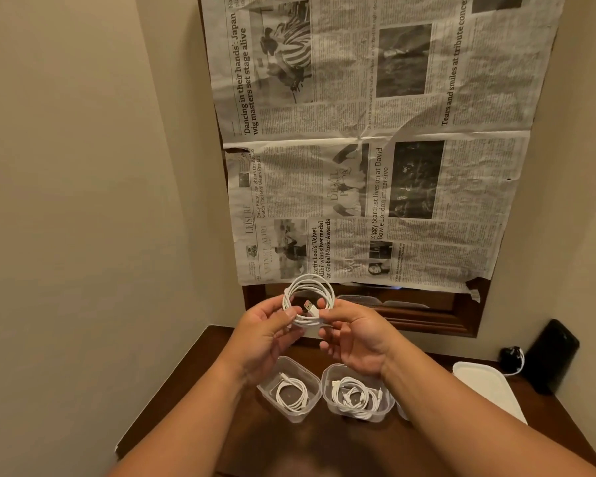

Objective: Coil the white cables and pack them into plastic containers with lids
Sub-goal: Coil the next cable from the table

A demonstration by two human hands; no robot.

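Note:
A coiled white cable [309, 295] is held up in the air above the table, its USB plug showing inside the loop. My left hand [267, 333] pinches the coil's left side and my right hand [355, 339] pinches its right side near the plug. Below them two clear plastic containers stand open on the dark wooden table [200, 401]. The left container [289, 389] holds one coiled white cable. The right container [356, 394] holds a bigger bundle of coiled white cable. A third container [402, 412] is mostly hidden behind my right forearm.
A white lid [487, 389] lies on the table at the right. Behind it stand a black block [551, 356] and a small black plug with a white cord [511, 359]. Newspaper [375, 149] covers a wood-framed mirror on the wall. Walls close in on the left and right.

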